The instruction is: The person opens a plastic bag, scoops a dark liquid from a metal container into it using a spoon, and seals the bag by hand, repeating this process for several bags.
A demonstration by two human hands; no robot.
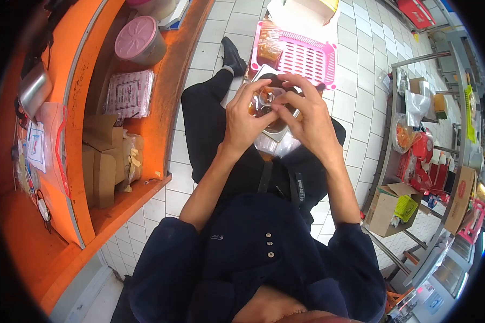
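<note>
Between both hands, a small clear plastic cup with something orange-red in it is gripped by the fingertips. My left hand has its fingers curled round the cup's left side. Pinching the cup from the right is my right hand, its thumb and index finger bent at the rim. Below the cup is a metal container holding dark contents, partly covered by my hands. Just beyond it, stacked clear cups with orange-brown contents stand in a pink plastic basket.
Clear plastic lies near my lap. An orange shelf unit on the left holds a pink-lidded tub, printed packets and cardboard boxes. To the right, a metal rack carries bags and an open cardboard box.
</note>
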